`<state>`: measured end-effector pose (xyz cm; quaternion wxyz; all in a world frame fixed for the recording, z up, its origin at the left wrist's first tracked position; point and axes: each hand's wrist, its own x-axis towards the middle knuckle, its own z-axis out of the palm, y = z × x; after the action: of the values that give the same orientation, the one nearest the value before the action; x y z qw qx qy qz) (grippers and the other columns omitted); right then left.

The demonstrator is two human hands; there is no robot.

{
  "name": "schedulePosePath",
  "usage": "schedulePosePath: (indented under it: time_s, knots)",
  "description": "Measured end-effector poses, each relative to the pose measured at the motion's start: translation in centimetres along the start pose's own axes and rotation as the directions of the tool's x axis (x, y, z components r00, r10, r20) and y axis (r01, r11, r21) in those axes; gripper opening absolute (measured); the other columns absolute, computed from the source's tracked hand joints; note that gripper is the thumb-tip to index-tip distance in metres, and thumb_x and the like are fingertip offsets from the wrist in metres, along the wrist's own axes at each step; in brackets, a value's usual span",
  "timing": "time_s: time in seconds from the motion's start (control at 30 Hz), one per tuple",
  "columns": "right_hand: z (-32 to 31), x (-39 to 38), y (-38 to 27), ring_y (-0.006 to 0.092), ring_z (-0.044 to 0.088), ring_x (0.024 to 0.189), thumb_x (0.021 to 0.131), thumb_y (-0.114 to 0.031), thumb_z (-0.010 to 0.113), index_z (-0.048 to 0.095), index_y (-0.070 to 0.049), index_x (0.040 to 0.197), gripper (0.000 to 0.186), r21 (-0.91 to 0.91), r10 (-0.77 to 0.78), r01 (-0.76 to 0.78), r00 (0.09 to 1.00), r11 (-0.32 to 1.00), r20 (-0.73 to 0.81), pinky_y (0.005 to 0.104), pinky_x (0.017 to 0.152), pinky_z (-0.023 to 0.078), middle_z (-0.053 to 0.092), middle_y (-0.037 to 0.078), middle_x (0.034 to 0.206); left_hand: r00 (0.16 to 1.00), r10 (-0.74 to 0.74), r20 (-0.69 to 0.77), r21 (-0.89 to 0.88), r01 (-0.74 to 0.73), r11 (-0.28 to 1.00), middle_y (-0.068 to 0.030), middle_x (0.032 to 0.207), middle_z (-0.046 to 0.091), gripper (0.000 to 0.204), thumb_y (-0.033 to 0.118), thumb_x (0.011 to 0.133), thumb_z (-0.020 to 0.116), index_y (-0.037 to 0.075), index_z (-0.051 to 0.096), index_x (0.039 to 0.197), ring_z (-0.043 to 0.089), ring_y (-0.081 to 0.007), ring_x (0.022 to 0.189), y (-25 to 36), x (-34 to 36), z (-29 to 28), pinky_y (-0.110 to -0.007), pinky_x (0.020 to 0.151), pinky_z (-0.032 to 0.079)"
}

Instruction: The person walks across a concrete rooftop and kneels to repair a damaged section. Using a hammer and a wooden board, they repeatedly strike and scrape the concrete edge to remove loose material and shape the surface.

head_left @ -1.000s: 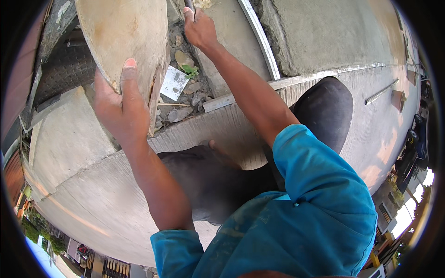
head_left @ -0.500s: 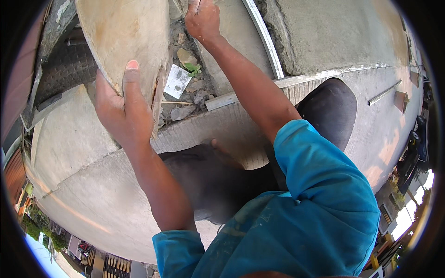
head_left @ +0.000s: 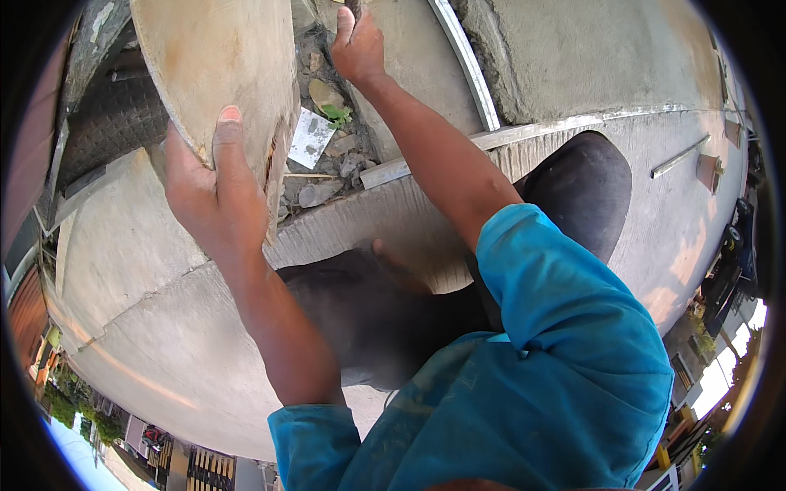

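Note:
A wide, worn wooden board (head_left: 221, 61) with a splintered right edge stands at the upper left. My left hand (head_left: 217, 184) grips its near end, thumb lying on the face and fingers behind, hidden. To the right, my right hand (head_left: 359, 51) is closed in a fist around a dark handle (head_left: 354, 8). The rest of that handle runs out of the picture at the top, so its kind is hidden.
Between board and slab lies a gap of rubble (head_left: 332, 168) with a white tile piece (head_left: 312, 137) and a green leaf (head_left: 336, 115). A pale metal strip (head_left: 467, 61) crosses the concrete. A loose bar (head_left: 681, 158) lies at the right beside a pot (head_left: 709, 173).
My right hand has come slightly down toward me, so more of the fist and the dark handle show. The board and my left hand have shifted a little left.

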<state>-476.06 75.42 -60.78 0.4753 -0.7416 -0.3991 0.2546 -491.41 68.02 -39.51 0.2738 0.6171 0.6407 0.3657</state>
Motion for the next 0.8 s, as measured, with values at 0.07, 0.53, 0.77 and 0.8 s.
schedulePosePath:
  time_s: [0.07, 0.53, 0.77, 0.8]
  knots:
    - [1.0, -0.8, 8.6, 0.0476, 0.064, 0.079, 0.103, -0.045, 0.038, 0.06, 0.004, 0.098, 0.055, -0.361, 0.243, -0.139, 0.934, 0.922, 0.261, 0.0506, 0.072, 0.05, 0.067, 0.027, 0.083, 1.0, 0.001, 0.03, -0.011, -0.001, 1.0, -0.0161, 0.108, 0.069, 0.036, 0.02, 0.092, 0.063, -0.002, 0.062, 0.121, 0.065, -0.0253, 0.097, -0.1, 0.0, 0.6, -0.035, 0.087, 0.048]
    - [0.7, -1.3, 5.9, 0.0503, 0.062, 0.094, 0.102, -0.046, 0.04, 0.058, 0.008, 0.106, 0.057, -0.313, 0.228, -0.132, 0.928, 0.941, 0.295, 0.0555, 0.085, 0.047, 0.065, 0.033, 0.09, 1.0, 0.016, 0.019, 0.0, -0.016, 1.0, -0.0172, 0.106, 0.069, 0.037, 0.019, 0.092, 0.063, -0.002, 0.061, 0.121, 0.066, -0.0258, 0.096, -0.3, 0.4, 0.7, -0.035, 0.086, 0.049]
    - [-1.5, -1.6, -3.3, 0.0503, 0.062, 0.093, 0.102, -0.047, 0.039, 0.056, 0.008, 0.111, 0.058, 0.079, -0.011, 0.009, 1.0, 0.997, 0.02, 0.0559, 0.084, 0.047, 0.066, 0.032, 0.093, 0.999, 0.033, 0.019, 0.083, -0.034, 0.996, -0.0166, 0.107, 0.069, 0.037, 0.02, 0.092, 0.062, -0.001, 0.061, 0.122, 0.066, -0.0253, 0.096, -0.5, 0.0, -0.1, -0.036, 0.086, 0.05]
    - [-1.2, -1.8, -2.0, 0.05, 0.062, 0.094, 0.101, -0.047, 0.04, 0.056, 0.008, 0.111, 0.058, 0.003, 0.032, -0.032, 0.998, 0.999, 0.05, 0.0559, 0.084, 0.047, 0.066, 0.032, 0.094, 0.998, 0.059, 0.031, 0.078, -0.061, 0.995, -0.0166, 0.107, 0.069, 0.037, 0.02, 0.092, 0.061, -0.001, 0.061, 0.122, 0.066, -0.0252, 0.096, -0.4, 0.0, 0.1, -0.036, 0.086, 0.05]
